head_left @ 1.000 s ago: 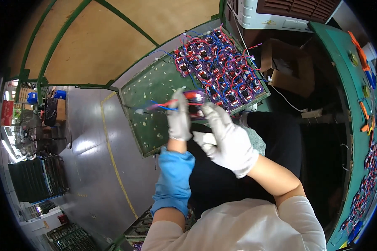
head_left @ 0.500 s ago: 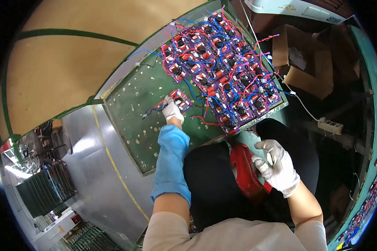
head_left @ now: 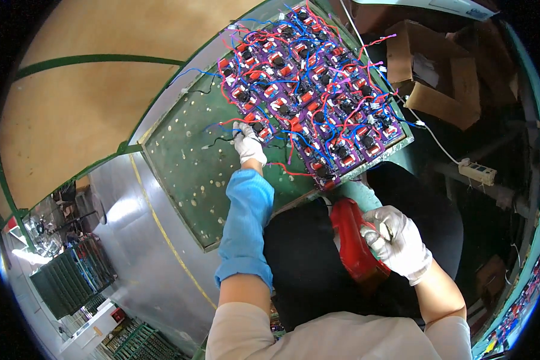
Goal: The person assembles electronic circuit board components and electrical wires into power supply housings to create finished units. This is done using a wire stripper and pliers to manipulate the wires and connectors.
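My left hand [head_left: 248, 145], in a white glove with a blue sleeve above it, is closed on the near-left edge of a purple circuit board [head_left: 261, 128]. This board carries red and black parts, with red, blue and black wires trailing to the left. It lies against the near-left side of a block of similar boards [head_left: 309, 99] in close rows, their wires tangled on top. Over my lap, my right hand [head_left: 400, 245], also white-gloved, has its fingers curled in toward the thumb. Whatever they may hold is hidden. A red object [head_left: 352, 240] lies just left of it.
The boards rest on a green, white-spotted tabletop [head_left: 189, 174]. Right of it are an open cardboard box [head_left: 438, 84] and a white power strip [head_left: 477, 172] with a cable. More boards [head_left: 525, 288] line the far right edge. Grey floor [head_left: 126, 240] with a yellow line lies left.
My left hand has pushed the circuit board away from me, up against the other boards. The right hand's fingers have drawn closer together, while its arm has barely moved.
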`<state>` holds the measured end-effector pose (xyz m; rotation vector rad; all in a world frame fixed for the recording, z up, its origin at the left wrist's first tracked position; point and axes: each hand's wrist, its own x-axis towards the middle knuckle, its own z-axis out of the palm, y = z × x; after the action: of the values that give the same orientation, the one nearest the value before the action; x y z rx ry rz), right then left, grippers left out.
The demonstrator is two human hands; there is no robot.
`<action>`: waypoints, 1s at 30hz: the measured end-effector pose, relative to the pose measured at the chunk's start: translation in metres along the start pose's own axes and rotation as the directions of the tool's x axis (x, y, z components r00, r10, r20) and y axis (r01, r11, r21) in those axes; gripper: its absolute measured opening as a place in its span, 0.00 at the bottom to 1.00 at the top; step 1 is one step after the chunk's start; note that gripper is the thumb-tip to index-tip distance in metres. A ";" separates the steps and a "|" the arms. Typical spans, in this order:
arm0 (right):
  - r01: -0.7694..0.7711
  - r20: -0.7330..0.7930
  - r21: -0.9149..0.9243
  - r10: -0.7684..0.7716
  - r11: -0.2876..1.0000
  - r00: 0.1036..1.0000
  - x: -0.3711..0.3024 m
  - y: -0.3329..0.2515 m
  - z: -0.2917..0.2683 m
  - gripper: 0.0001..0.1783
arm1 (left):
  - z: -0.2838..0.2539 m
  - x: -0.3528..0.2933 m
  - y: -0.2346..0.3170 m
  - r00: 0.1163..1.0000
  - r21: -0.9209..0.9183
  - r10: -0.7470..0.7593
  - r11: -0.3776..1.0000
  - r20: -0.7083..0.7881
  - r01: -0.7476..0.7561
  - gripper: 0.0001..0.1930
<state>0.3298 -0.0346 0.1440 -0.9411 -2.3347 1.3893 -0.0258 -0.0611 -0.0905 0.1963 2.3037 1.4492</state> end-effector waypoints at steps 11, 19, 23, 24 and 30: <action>-0.062 0.064 0.048 0.058 0.997 0.996 0.001 -0.008 -0.001 0.14 | -0.033 0.033 -0.075 0.855 0.389 0.417 0.765 0.310 -0.514 0.35; -0.107 0.080 0.030 0.105 0.994 0.991 0.000 -0.001 -0.005 0.14 | 0.001 -0.008 -0.020 0.876 -0.111 0.275 0.961 0.397 -0.252 0.25; -0.096 0.117 0.046 0.090 0.994 0.989 0.002 -0.006 -0.003 0.14 | -0.014 0.008 -0.020 0.812 -0.064 0.376 0.918 0.445 -0.391 0.22; -0.098 0.124 0.051 0.091 0.994 0.988 0.002 -0.005 -0.002 0.14 | -0.015 0.011 -0.024 0.809 -0.139 0.367 0.929 0.459 -0.343 0.21; -0.110 0.136 0.053 0.102 0.992 0.985 0.002 -0.004 -0.002 0.14 | -0.004 0.013 -0.019 0.726 0.315 0.515 0.669 0.456 -0.673 0.23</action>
<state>0.3276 -0.0334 0.1479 -0.9980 -2.3527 1.6010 -0.0373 -0.0684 -0.1092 1.3683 2.3431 0.9489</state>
